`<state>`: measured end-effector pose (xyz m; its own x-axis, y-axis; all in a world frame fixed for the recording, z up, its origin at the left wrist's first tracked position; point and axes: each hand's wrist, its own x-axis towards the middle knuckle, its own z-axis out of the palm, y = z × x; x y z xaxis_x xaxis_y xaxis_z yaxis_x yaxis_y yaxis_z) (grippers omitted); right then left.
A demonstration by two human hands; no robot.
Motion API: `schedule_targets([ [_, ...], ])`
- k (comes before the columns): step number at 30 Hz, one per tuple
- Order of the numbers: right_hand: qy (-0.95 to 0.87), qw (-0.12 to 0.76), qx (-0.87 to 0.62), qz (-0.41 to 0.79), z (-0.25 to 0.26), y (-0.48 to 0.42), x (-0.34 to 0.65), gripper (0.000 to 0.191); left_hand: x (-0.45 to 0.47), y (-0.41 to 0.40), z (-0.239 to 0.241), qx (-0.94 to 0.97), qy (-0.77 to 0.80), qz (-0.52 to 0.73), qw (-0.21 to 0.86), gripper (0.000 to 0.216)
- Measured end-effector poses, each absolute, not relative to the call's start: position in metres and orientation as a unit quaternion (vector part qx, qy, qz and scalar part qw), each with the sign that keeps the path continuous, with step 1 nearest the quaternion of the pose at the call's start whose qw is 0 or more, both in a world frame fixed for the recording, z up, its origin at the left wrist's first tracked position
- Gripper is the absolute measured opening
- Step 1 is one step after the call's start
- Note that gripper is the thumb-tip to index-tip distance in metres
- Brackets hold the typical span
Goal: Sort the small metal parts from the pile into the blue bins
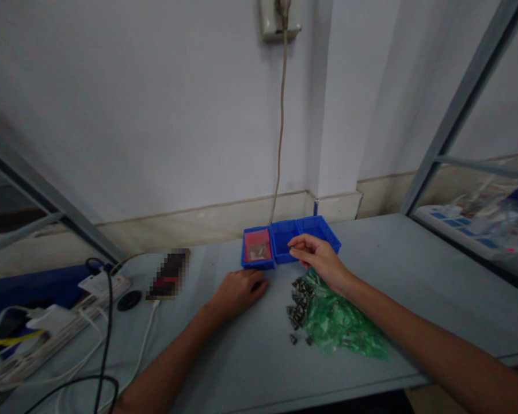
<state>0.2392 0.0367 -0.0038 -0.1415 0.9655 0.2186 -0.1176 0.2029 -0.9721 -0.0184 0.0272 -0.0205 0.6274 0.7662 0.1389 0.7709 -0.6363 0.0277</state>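
Observation:
My left hand rests on the table just in front of a blue bin, its thumb apart from the bent fingers and nothing visible in it. Inside that bin lie a pink piece and a small clear bag. Thumb and fingertips pressed together, my right hand hovers over the front of the neighbouring blue bins; a tiny dark thing may be in the pinch, too small to name. Below it, small dark metal parts spill from a green plastic bag. Two loose parts lie nearer me.
At left are a phone with a white cable, a black round disc and a power strip with tangled cords. Grey metal frame posts flank the table. A wall cord hangs behind the bins.

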Motion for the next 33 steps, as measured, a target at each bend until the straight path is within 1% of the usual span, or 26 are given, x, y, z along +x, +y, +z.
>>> schedule_targets([
  [7,-0.547,0.535,-0.404,0.502,-0.0067,0.0385,0.2394,0.027,-0.0187,0.0274,-0.0202,-0.904,-0.421,-0.072,0.007,0.031],
  [11,-0.535,0.539,-0.394,0.517,-0.0096,0.0412,0.2395,0.03,-0.0195,0.027,-0.0203,-0.905,-0.418,-0.077,0.003,0.031],
  [26,-0.519,0.555,-0.379,0.528,-0.0115,0.0426,0.2398,0.027,-0.0196,0.0275,-0.0229,-0.905,-0.418,-0.071,0.03,0.03],
  [33,-0.513,0.554,-0.385,0.53,-0.0115,0.0427,0.2398,0.025,-0.0196,0.027,-0.0206,-0.906,-0.417,-0.075,0.017,0.03],
])
